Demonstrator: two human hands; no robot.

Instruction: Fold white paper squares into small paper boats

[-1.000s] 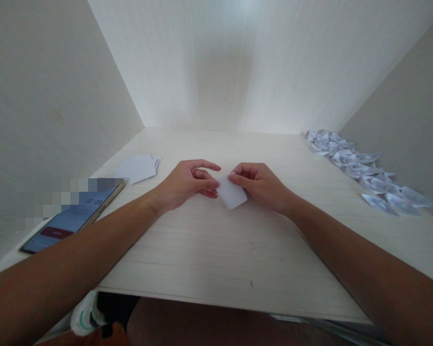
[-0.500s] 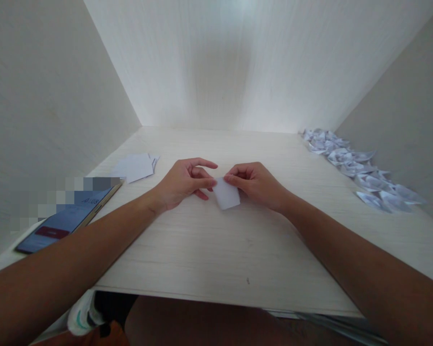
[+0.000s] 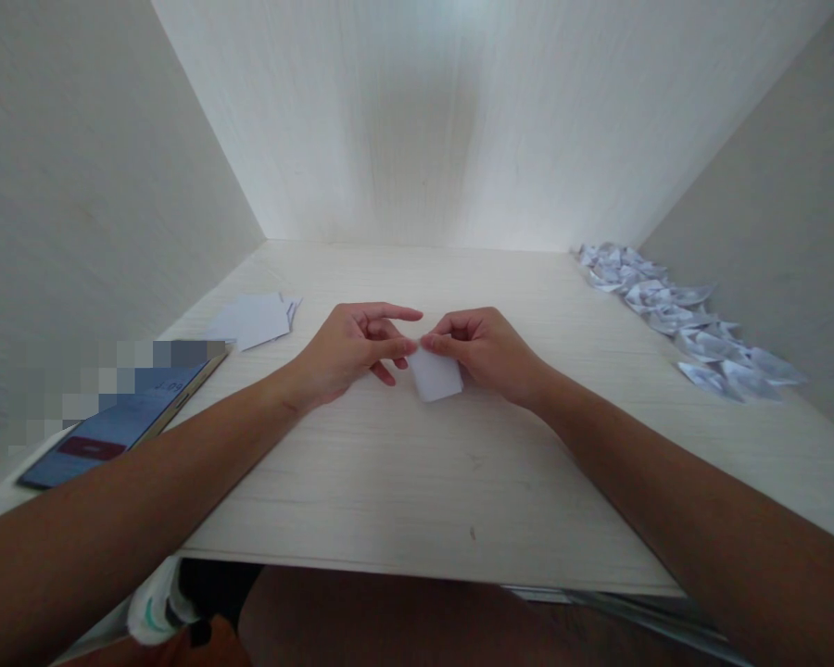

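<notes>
A small folded white paper [image 3: 434,376] lies at the middle of the pale wooden desk [image 3: 417,482]. My left hand [image 3: 351,350] pinches its upper left corner between thumb and fingers, the index finger stretched out above. My right hand [image 3: 485,348] is curled over the paper's top right edge, fingertips pressed on it. The fingertips of both hands meet at the paper's top edge.
A stack of flat white sheets [image 3: 254,320] lies at the left rear. A phone [image 3: 121,417] with a lit screen rests near the left front edge. Several folded paper pieces [image 3: 688,324] line the right wall. Walls close the desk on three sides.
Both hands and the paper sit slightly higher and further left in the view. The paper looks a little smaller and more tucked under the fingertips.
</notes>
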